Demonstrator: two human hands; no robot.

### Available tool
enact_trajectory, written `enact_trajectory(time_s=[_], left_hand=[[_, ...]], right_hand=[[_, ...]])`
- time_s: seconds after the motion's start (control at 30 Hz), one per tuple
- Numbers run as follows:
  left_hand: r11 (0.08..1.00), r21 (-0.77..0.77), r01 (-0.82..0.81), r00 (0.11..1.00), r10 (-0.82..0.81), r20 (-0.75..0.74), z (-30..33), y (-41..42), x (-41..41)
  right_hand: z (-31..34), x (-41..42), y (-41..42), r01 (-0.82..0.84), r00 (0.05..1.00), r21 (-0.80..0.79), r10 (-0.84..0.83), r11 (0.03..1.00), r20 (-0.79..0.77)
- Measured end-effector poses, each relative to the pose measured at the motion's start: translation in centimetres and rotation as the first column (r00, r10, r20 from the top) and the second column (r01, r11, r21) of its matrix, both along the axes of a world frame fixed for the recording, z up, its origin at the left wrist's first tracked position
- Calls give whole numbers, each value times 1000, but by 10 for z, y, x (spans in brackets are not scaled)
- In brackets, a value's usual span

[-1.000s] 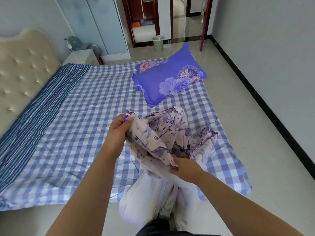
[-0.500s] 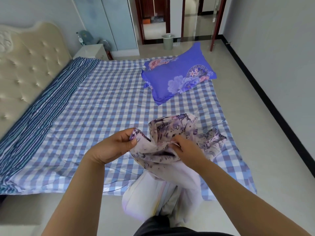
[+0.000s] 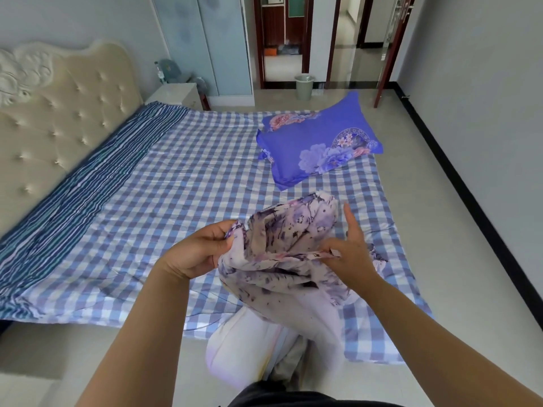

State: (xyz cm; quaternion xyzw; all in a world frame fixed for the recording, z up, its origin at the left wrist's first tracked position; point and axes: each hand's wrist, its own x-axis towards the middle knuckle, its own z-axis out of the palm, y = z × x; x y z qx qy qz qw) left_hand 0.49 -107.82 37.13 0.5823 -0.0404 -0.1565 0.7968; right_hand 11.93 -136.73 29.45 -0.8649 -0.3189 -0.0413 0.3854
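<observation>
Both hands were on the purple floral pillowcase, held up over the near edge of the bed w/ the checked sheet. Left hand had its fingers curled tight round one side of the opening. Right hand pinched the opposite edge btw thumb and lower fingers, index sticking straight up, touching nothing. Rest of the case drooped onto a white pillow hanging at the bed's edge; couldn't tell if any of it was inside yet. Blue flowered pillow lay further back, well apart.
</observation>
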Motion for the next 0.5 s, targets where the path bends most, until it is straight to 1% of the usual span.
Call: enact_trajectory(time_s=[0.03, 0.07, 0.1, 0.13, 0.17, 0.2, 0.23, 0.27, 0.3, 0.33, 0.37, 0.4, 0.43, 0.5], left_hand=[[999, -2, 37, 999, -37, -1, 0, 0, 0], [996, -8, 84, 996, -84, 7, 3, -1, 0], [991, -27, 128, 991, -127, 31, 4, -2, 1], [980, -61, 189, 980, -184, 76, 9, -4, 2], [955, -141, 260, 962, -244, 120, 12, -6, 3], [914, -245, 324, 944, -294, 152, 16, -9, 5], [866, -340, 367, 930, -330, 163, 18, -13, 6], [864, -355, 358, 933, -322, 159, 23, -17, 6], [921, -298, 250, 968, -229, 103, 27, -19, 5], [983, -163, 82, 996, -75, 52, 28, -18, 4], [987, -4, -158, 987, 158, 1, 26, -10, 5], [945, 95, -313, 950, 313, 14, 27, -1, 7], [903, 134, -408, 913, 408, 29, 29, 7, 11], [811, 166, -561, 828, 555, 87, 36, 20, 17]], right_hand=[[10, 6, 2, -61, 983, 31, 65, 998, -173], [22, 11, 5, -81, 941, 77, 101, 994, -324], [33, 17, 10, -47, 903, 143, 103, 989, -418], [43, 25, 15, 31, 874, 224, 83, 974, -479], [55, 32, 20, 117, 842, 300, 66, 947, -536], [64, 41, 23, 167, 793, 308, 58, 937, -606], [72, 49, 23, 150, 733, 239, 55, 959, -678], [79, 54, 23, 63, 674, 95, 27, 994, -738], [85, 53, 24, -77, 628, -81, -15, 994, -778], [86, 51, 25, -223, 613, -241, -56, 944, -788], [79, 49, 26, -307, 638, -350, -81, 885, -765], [69, 47, 28, -311, 699, -408, -84, 859, -710], [55, 47, 31, -264, 747, -411, -84, 873, -659], [27, 43, 34, -108, 811, -370, -133, 923, -569]])
